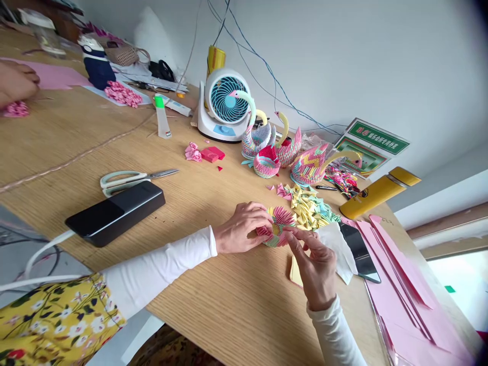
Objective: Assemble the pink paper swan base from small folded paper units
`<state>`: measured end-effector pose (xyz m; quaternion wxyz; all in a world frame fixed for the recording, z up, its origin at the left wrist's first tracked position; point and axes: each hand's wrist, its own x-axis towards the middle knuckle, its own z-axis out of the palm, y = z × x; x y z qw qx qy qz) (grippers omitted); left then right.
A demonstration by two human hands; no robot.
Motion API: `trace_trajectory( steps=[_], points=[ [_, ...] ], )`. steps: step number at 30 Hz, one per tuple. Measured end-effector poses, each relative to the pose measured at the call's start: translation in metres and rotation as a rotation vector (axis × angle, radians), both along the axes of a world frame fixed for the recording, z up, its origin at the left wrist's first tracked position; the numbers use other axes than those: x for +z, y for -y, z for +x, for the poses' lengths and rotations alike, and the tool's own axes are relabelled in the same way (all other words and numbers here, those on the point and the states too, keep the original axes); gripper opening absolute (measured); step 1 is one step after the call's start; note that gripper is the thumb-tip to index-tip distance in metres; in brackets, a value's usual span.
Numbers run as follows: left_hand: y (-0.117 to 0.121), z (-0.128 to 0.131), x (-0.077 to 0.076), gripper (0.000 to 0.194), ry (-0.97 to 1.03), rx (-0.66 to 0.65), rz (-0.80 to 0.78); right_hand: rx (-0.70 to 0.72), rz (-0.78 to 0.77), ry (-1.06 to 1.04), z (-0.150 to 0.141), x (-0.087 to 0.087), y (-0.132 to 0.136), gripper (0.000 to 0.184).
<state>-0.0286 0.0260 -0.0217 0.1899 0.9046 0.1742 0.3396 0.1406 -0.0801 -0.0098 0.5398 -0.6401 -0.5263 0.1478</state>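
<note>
My left hand (240, 227) is curled round the left side of a small round paper model (280, 223) made of folded pink, yellow and green pieces, which rests on the wooden table (206, 203). My right hand (314, 264) pinches the model's lower right edge with thumb and forefinger. Right behind the model lies a loose pile of folded yellow, green and pink paper pieces (308, 208). Both arms wear white sleeves.
Three finished paper swans (282, 150) stand in front of a small desk fan (224, 104). Scissors (129, 179) and a black power bank (116, 212) lie at left. A phone (360, 251), white tissue (337, 249) and pink sheets (404, 295) lie at right. Another person's hand (15, 81) works far left.
</note>
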Motion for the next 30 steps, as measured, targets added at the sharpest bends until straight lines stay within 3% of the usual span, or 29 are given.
trace_trajectory(
  steps=[9, 21, 25, 30],
  points=[
    [-0.001, 0.004, -0.006, 0.008, 0.016, -0.013, 0.027, 0.017, -0.013, -0.089, 0.001, -0.002, -0.001, 0.021],
    [-0.022, 0.028, -0.007, 0.011, 0.024, 0.013, 0.062, -0.02, 0.015, -0.527, 0.02, -0.007, -0.024, 0.03],
    [-0.03, 0.034, -0.004, 0.013, 0.08, -0.011, 0.112, -0.01, 0.033, -0.471, 0.029, -0.006, -0.034, 0.032],
    [-0.034, 0.037, -0.006, 0.008, 0.103, -0.001, 0.132, 0.101, 0.032, -0.353, 0.032, -0.007, -0.04, 0.027]
  ],
)
